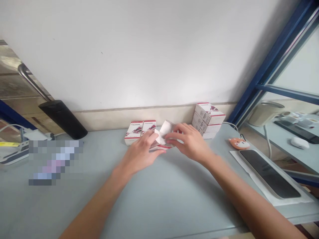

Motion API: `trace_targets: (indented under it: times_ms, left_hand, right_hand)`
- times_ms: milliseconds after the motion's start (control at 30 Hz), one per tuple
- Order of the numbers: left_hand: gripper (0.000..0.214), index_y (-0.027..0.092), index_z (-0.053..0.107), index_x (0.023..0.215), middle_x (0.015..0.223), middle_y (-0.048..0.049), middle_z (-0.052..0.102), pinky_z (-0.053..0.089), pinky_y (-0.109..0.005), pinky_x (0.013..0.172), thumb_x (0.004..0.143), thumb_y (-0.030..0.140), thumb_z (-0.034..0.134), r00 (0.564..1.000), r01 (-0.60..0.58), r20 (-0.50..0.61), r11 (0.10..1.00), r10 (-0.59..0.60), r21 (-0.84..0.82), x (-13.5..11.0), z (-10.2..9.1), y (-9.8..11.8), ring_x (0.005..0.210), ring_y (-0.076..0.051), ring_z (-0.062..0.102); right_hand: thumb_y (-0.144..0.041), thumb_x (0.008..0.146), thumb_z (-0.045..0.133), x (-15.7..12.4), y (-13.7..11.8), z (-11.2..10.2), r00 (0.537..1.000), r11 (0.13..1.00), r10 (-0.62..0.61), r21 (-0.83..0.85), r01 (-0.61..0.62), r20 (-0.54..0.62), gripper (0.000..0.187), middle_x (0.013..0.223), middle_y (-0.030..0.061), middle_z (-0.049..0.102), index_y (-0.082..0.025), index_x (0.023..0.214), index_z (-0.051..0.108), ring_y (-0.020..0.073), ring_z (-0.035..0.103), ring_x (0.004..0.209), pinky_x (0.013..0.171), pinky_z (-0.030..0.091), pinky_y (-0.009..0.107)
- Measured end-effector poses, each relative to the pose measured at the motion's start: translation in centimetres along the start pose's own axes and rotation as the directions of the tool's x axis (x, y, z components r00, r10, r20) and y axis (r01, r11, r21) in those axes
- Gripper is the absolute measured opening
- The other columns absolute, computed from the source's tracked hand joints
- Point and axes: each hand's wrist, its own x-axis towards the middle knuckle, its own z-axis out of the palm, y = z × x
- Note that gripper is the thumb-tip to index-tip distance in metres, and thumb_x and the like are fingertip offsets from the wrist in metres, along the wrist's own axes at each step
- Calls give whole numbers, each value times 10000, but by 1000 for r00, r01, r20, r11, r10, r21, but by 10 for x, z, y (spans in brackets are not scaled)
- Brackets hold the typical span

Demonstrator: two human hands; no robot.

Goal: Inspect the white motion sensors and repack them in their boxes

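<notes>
My left hand [141, 153] and my right hand [188, 141] meet at the middle of the grey-blue table [99, 205]. Between them they grip a small white-and-red cardboard box [162, 132], which has a white flap or insert standing up. Its lower part is mostly hidden by my fingers. Just behind my left hand stand two similar boxes [140, 131]. Behind my right hand is a stack of several such boxes [207, 120] against the wall.
A black tube [62, 119] lies at the back left, beside a pixelated patch [54, 162]. On the right are an orange fox-shaped object [239, 143] and a dark tablet [269, 173] on white paper. Blue metal framing [274, 66] stands beyond the table.
</notes>
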Motion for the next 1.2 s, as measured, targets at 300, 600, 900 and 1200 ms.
trace_targets:
  times_ms: [300, 600, 900, 1200]
  left_hand:
    - [585, 378, 527, 1400, 1280, -24, 740, 610, -393, 828, 867, 366, 768, 988, 130, 85, 992, -129, -3, 6, -1, 6, 1092, -304, 746]
    - [707, 465, 360, 1585, 1422, -7, 703, 577, -411, 964, 950, 391, 663, 943, 246, 247, 967, -224, -62, 12, -24, 6, 1358, -313, 639]
    - [471, 419, 553, 1506, 1548, 13, 599, 484, -477, 1128, 1038, 401, 499, 911, 30, 411, 999, -18, -25, 5, -32, -7, 1415, -318, 568]
    - [568, 262, 495, 1502, 1362, -128, 663, 532, -518, 1028, 1039, 590, 502, 841, 529, 458, 265, -287, -806, 7, -8, 50, 1038, -282, 712]
  right_hand:
    - [-149, 952, 604, 0, 5, 28, 984, 984, 162, 63, -167, 73, 174, 976, 42, 730, -262, 872, 710, 209, 619, 856, 718, 385, 333]
    - [-414, 963, 461, -1, 51, -2, 806, 579, 587, 655, -487, 80, 184, 826, 18, 657, -248, 945, 541, 204, 626, 760, 698, 525, 344]
    - [-284, 796, 610, 0, 50, 11, 547, 144, 793, 791, -594, 266, 118, 745, 21, 630, -232, 889, 561, 210, 632, 717, 602, 591, 356]
    - [-459, 911, 685, 12, 7, -11, 694, 65, 658, 896, -440, 293, 236, 915, 18, 703, -243, 953, 600, 176, 661, 750, 661, 595, 329]
